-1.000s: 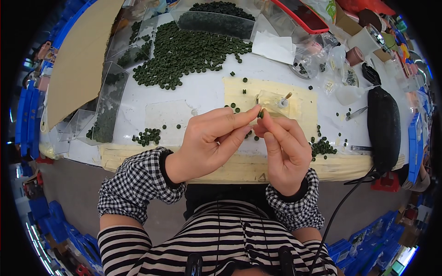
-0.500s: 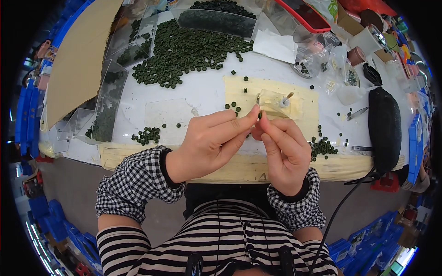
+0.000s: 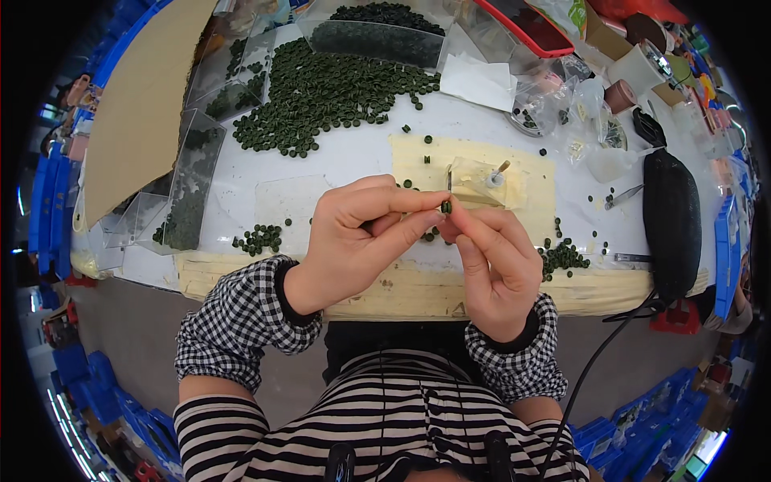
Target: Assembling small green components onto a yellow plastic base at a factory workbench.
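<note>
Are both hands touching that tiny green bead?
Touching. The head view shows the left hand and right hand pinching the small green bead between their fingertips.

1. White worktable (image 3: 353,161), front edge taped in pale yellow, straight lines bent by the lens.
2. Grey floor (image 3: 128,345) below the table's front.
3. Blue plastic crates (image 3: 80,365) stacked along the left and lower right rim.
4. Tan cardboard sheet (image 3: 140,104) lying at the table's left end.
5. Even, bright light across the tabletop, without hard shadows.

White table (image 3: 353,161) – green discs (image 3: 321,88), yellow mat (image 3: 530,181), clear trays (image 3: 193,189)
</note>
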Tool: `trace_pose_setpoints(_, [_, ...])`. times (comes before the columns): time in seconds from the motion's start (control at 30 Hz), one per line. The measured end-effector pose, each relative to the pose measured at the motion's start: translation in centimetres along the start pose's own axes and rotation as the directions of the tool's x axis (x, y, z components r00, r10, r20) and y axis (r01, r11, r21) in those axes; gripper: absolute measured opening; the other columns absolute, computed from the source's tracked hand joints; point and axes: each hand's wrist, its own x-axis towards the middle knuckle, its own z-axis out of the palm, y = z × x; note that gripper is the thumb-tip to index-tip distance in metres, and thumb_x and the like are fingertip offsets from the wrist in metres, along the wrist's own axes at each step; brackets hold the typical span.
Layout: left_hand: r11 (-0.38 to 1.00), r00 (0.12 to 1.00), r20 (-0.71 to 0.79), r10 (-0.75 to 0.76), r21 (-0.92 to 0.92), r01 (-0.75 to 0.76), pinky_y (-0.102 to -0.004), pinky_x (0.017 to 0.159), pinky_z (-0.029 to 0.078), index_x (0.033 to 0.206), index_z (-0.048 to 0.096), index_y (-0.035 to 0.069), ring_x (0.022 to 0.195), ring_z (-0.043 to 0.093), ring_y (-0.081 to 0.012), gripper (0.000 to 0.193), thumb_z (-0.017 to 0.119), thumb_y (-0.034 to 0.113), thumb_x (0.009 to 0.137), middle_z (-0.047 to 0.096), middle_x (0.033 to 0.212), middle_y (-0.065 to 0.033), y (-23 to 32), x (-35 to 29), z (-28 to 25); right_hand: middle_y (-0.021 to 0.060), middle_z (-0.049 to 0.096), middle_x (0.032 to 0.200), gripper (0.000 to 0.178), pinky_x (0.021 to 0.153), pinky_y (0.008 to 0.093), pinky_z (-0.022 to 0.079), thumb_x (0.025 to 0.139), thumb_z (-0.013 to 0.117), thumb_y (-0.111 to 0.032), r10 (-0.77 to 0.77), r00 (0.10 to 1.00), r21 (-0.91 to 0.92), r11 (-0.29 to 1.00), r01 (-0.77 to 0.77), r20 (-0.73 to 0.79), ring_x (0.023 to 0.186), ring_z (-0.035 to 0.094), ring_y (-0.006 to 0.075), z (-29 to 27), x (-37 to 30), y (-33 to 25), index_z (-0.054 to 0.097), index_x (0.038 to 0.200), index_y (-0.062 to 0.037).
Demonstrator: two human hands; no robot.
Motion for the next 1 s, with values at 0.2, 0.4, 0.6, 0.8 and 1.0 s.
trace_pose_setpoints(0.2, [1.0,1.0,-0.008,0.0,-0.021,0.0,-0.0201,0.052,0.027,0.107,0.07,0.002,0.056,0.034,-0.0031,0.025,0.068,-0.001,0.082,0.04,0.062,0.0051,-0.06,-0.05,0.06,0.0123,0.063,0.095,0.031,0.07,0.024,0.052,0.085,0.062,0.007,-0.009,1.0,-0.011,1.0,0.009,-0.012,0.081,0.064,0.0181,0.17,-0.12,-0.07,0.064,0.115,0.0025])
trace_pose_setpoints(0.4, [1.0,1.0,-0.012,0.006,-0.011,-0.006,-0.0199,0.051,0.027,0.106,0.071,0.003,0.056,0.034,-0.0029,0.025,0.068,-0.001,0.082,0.04,0.062,0.005,-0.01,-0.06,0.1,0.0122,0.063,0.095,0.031,0.07,0.0242,0.052,0.085,0.062,0.007,-0.013,1.0,-0.024,1.0,0.013,-0.012,0.081,0.064,0.0182,0.19,-0.1,-0.12,0.064,0.115,0.0028])
trace_pose_setpoints(0.6, [1.0,1.0,-0.016,0.004,0.017,-0.004,-0.0199,0.051,0.027,0.106,0.071,0.003,0.056,0.034,-0.003,0.024,0.068,0.0,0.082,0.041,0.062,0.0049,0.1,-0.01,0.1,0.0125,0.063,0.094,0.032,0.07,0.0243,0.052,0.084,0.062,0.008,-0.024,1.0,-0.03,0.999,0.023,-0.013,0.081,0.065,0.0186,0.23,-0.08,-0.04,0.064,0.115,0.0031])
trace_pose_setpoints(0.8, [1.0,1.0,-0.024,0.016,0.016,-0.015,-0.02,0.051,0.027,0.105,0.071,0.003,0.055,0.034,-0.0031,0.023,0.068,0.0,0.082,0.041,0.061,0.0048,0.04,0.0,0.12,0.0127,0.063,0.094,0.031,0.07,0.0247,0.052,0.083,0.063,0.008,-0.031,0.999,-0.053,0.998,0.03,-0.011,0.08,0.064,0.0192,0.18,-0.16,-0.1,0.064,0.114,0.0035])
trace_pose_setpoints(1.0, [0.997,0.999,-0.033,0.023,0.079,-0.021,-0.0203,0.051,0.027,0.103,0.071,0.002,0.055,0.034,-0.0034,0.022,0.069,0.001,0.081,0.04,0.06,0.005,0.2,0.21,-0.22,0.0124,0.063,0.092,0.033,0.069,0.025,0.052,0.082,0.063,0.009,-0.037,0.999,-0.088,0.995,0.034,-0.027,0.078,0.064,0.0187,0.22,0.05,-0.02,0.064,0.114,0.0027])
